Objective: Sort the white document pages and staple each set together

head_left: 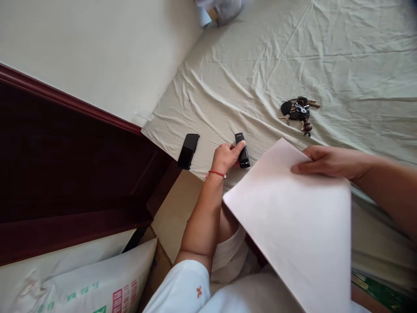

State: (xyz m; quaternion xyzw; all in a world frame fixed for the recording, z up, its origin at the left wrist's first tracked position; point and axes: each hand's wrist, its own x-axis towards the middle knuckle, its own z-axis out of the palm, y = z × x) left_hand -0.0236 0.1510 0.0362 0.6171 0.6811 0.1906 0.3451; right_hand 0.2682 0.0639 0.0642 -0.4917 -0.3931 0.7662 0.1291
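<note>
My left hand (225, 156), with a red cord on the wrist, grips a slim black handheld device (242, 153) at the near edge of the bed. The thumb presses on its upper face, and the fingers behind it are mostly hidden. I cannot tell what kind of device it is. My right hand (325, 161) holds white paper (293, 226) by its upper edge, thumb on top. The paper hangs tilted over my lap. To the left of my left hand lies a black smartphone (188, 151), apart from it.
A bunch of keys (299, 108) rests on the wrinkled bed sheet (228, 95). A plastic bag (224, 11) stands by the wall. Dark wooden furniture (81, 165) fills the left, with a printed white sack (97, 278) below. Something green (374, 287) shows at lower right.
</note>
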